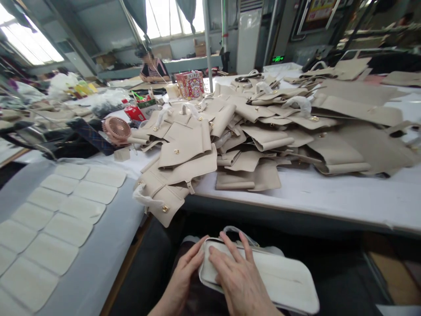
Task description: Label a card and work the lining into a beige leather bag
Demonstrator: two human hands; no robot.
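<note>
Head view, the only one. Person seated at the near edge of a long white table, a cream bag lying flat across the lap, low centre of frame, with its long side running right. Left hand is cupped round the bag's left end, fingers closed on the corner, so it has the bag in a narrow hold. Right hand lies flat on top, fingers spread and pressing, clasping nothing. A film-wrapped handle arches up just beyond the fingertips. On the table beyond is a big loose pile of beige bags with gold clasps. The nearest bag of the pile hangs over the near table edge. To the left, rows of pale oval panels are laid out on a second surface. Farther left are a pink fan and a red box, and another person sits far back. Risk, as I judge it: the bag's right end juts past the lap unsupported, so if the flat hand eases off, it could tip and slide to the floor. The overhanging bag could drop into the gap if the pile is nudged. The clasps may scuff the pale material.
</note>
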